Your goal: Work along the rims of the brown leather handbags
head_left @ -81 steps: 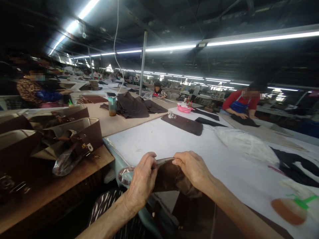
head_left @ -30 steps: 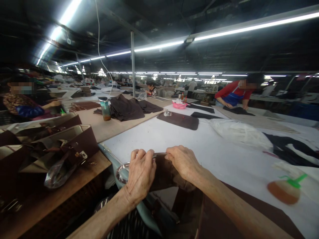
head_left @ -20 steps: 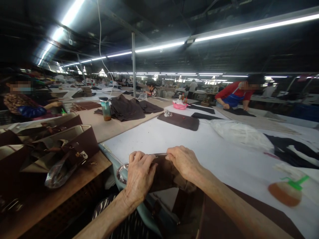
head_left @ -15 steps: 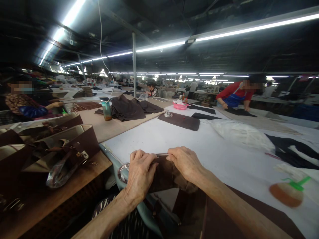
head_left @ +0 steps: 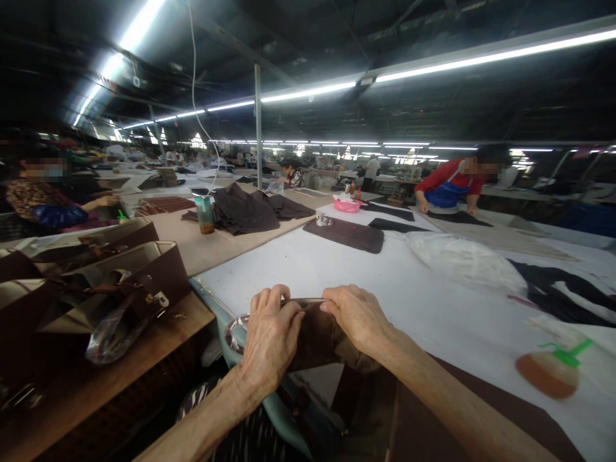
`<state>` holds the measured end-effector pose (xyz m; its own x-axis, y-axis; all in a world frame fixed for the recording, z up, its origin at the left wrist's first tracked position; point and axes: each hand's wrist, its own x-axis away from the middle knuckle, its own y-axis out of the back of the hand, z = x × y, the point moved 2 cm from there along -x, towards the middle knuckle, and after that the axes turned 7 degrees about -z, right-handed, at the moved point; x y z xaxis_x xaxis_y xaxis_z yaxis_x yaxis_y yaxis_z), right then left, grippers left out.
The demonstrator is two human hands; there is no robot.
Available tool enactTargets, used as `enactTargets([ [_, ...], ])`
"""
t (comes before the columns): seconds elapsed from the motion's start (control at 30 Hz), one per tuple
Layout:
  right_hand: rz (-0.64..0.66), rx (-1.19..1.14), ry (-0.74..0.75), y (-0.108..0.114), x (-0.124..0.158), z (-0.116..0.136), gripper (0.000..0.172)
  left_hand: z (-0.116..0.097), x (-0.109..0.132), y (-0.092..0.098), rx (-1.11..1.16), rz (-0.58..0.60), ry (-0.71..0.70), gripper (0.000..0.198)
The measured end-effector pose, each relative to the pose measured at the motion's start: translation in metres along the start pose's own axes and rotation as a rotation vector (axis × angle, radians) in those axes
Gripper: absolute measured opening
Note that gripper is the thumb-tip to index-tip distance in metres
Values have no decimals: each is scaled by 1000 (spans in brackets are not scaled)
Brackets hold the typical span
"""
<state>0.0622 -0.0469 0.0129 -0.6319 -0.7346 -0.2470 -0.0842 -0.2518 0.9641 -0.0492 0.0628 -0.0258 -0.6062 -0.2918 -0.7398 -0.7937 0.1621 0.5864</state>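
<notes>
Both our hands hold one brown piece at the near edge of the table.

Our left hand (head_left: 269, 340) is curled over the brown piece (head_left: 317, 337), fingers pinching its top edge, and our right hand (head_left: 359, 316) pinches that same edge just beside it, at 3 o'clock from the left. We think two hands keep the edge flat and tight. The piece sits at the near rim of the white table (head_left: 337, 269), partly hanging off. At 9 o'clock, open brown bags (head_left: 144, 273) stand on a wooden bench; we cannot tell what is inside. At 12 o'clock a pink bowl (head_left: 347, 205) holds small things too far away to make out.
</notes>
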Motion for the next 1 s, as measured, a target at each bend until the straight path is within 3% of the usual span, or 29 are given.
enactTargets([
  [0.2,26,-26,-7,3,1,1,20,7,-3,-8,175,-42,154,11],
  [0.57,29,-100,6,4,0,-1,21,15,-19,-6,323,37,362,14],
  [0.87,79,-255,20,9,-3,-4,26,24,-30,-5,416,246,640,11],
  [1.0,74,-294,9,7,-3,-7,25,25,-29,-7,507,232,664,12],
])
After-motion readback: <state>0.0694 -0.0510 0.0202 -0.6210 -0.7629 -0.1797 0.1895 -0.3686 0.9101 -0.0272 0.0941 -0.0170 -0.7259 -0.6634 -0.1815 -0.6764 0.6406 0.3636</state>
